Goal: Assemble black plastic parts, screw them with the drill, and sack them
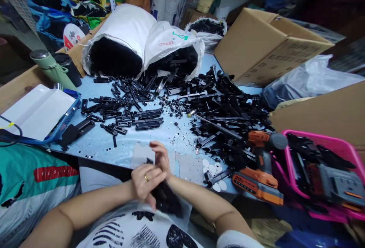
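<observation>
Barely started imo: left hand (146,182) and right hand (161,157) pinch one small black plastic part (149,161) together at the near table edge, w/ the huge heap of loose black plastic pieces (225,107) far right untouched, orange cordless drill (261,168) idle.

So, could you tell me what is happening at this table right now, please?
A person sits at a blue table strewn with black plastic parts. The left hand and right hand meet at the near edge, working a small dark piece that is hard to make out. An orange cordless drill lies to the right beside a pink basket, and open white sacks of parts sit behind.
</observation>
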`<state>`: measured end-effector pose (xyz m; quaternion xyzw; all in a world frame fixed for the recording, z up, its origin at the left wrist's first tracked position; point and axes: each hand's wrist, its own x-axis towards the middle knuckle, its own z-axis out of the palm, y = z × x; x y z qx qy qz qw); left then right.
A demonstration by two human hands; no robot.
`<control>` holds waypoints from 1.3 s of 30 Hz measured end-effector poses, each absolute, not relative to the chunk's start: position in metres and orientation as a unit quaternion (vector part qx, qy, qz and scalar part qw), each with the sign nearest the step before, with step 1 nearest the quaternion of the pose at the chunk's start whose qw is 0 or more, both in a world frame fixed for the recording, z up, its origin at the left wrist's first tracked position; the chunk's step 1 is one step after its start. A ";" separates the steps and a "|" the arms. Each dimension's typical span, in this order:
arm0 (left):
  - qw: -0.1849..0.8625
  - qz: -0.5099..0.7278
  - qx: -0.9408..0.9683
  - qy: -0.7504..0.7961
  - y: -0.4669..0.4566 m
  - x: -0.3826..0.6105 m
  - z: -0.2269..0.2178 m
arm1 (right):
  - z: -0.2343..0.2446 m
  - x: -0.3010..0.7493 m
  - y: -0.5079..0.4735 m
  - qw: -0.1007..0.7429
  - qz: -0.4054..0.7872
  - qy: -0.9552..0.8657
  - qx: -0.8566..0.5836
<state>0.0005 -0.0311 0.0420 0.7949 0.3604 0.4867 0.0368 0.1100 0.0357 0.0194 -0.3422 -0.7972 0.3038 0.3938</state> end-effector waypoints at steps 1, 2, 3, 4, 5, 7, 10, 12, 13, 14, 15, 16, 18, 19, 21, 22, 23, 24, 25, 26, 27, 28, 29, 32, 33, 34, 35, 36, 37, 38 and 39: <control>-0.008 0.460 0.801 0.383 -0.020 -0.007 0.032 | 0.022 0.105 0.061 0.335 0.285 -0.847 -0.300; -0.042 0.419 0.810 0.408 -0.006 -0.014 0.024 | 0.026 0.101 0.089 0.281 0.257 -0.893 -0.239; -0.052 0.366 0.821 0.434 0.008 -0.019 0.017 | 0.030 0.097 0.119 0.246 0.214 -0.919 -0.221; -0.046 0.310 0.836 0.450 0.023 -0.023 0.011 | 0.033 0.094 0.147 0.209 0.170 -0.935 -0.232; -0.035 0.260 0.850 0.457 0.036 -0.025 0.007 | 0.035 0.093 0.173 0.173 0.132 -0.943 -0.253; -0.015 0.181 0.877 0.446 0.053 -0.025 0.004 | 0.034 0.095 0.211 0.091 0.087 -0.951 -0.282; -0.023 0.123 0.901 0.415 0.056 -0.025 0.006 | 0.023 0.112 0.231 0.033 0.068 -0.948 -0.309; -0.033 0.107 0.904 0.413 0.052 -0.026 0.006 | 0.015 0.124 0.228 0.037 0.062 -0.938 -0.338; -0.034 0.102 0.901 0.420 0.052 -0.026 0.006 | 0.013 0.127 0.225 0.042 0.059 -0.933 -0.352; -0.033 0.098 0.895 0.433 0.054 -0.026 0.005 | 0.012 0.128 0.224 0.048 0.060 -0.930 -0.360; -0.030 0.093 0.887 0.452 0.059 -0.024 0.004 | 0.011 0.126 0.225 0.056 0.067 -0.929 -0.361; -0.026 0.089 0.876 0.473 0.065 -0.023 0.003 | 0.011 0.121 0.228 0.068 0.084 -0.929 -0.355; -0.021 0.090 0.856 0.509 0.084 -0.020 0.006 | 0.013 0.108 0.245 0.115 0.133 -0.920 -0.350; -0.020 0.099 0.849 0.518 0.094 -0.020 0.009 | 0.014 0.102 0.259 0.147 0.158 -0.907 -0.363; -0.022 0.130 0.833 0.537 0.114 -0.028 0.019 | 0.017 0.091 0.291 0.208 0.190 -0.857 -0.431; -0.023 0.145 0.816 0.559 0.125 -0.035 0.025 | 0.018 0.088 0.309 0.228 0.197 -0.826 -0.477; -0.023 0.156 0.787 0.596 0.136 -0.044 0.031 | 0.019 0.085 0.327 0.238 0.198 -0.793 -0.525; -0.023 0.160 0.747 0.645 0.148 -0.055 0.036 | 0.020 0.083 0.344 0.240 0.194 -0.763 -0.568; -0.023 0.159 0.697 0.698 0.161 -0.067 0.040 | 0.020 0.080 0.359 0.238 0.185 -0.737 -0.604; -0.022 0.155 0.646 0.747 0.175 -0.079 0.043 | 0.020 0.077 0.373 0.235 0.175 -0.716 -0.633; -0.020 0.150 0.601 0.785 0.189 -0.090 0.045 | 0.020 0.074 0.385 0.232 0.168 -0.698 -0.656; -0.017 0.144 0.566 0.811 0.204 -0.099 0.044 | 0.019 0.070 0.394 0.231 0.169 -0.683 -0.672; -0.011 0.137 0.543 0.828 0.218 -0.107 0.043 | 0.019 0.066 0.402 0.233 0.179 -0.668 -0.684; 0.020 0.111 0.527 0.843 0.250 -0.122 0.035 | 0.019 0.059 0.410 0.294 0.268 -0.604 -0.691; 0.030 0.105 0.530 0.841 0.256 -0.124 0.033 | 0.020 0.058 0.408 0.330 0.315 -0.577 -0.678; 0.038 0.102 0.536 0.837 0.260 -0.126 0.032 | 0.021 0.060 0.403 0.367 0.370 -0.549 -0.653; 0.041 0.102 0.541 0.834 0.260 -0.127 0.032 | 0.022 0.063 0.395 0.396 0.430 -0.526 -0.618; 0.038 0.106 0.548 0.829 0.258 -0.127 0.033 | 0.023 0.067 0.384 0.414 0.489 -0.512 -0.572; 0.030 0.118 0.559 0.820 0.252 -0.126 0.035 | 0.025 0.074 0.371 0.420 0.541 -0.508 -0.522; 0.022 0.137 0.577 0.805 0.242 -0.124 0.037 | 0.027 0.082 0.354 0.419 0.578 -0.514 -0.475; 0.017 0.162 0.601 0.783 0.228 -0.121 0.039 | 0.029 0.091 0.336 0.416 0.596 -0.531 -0.436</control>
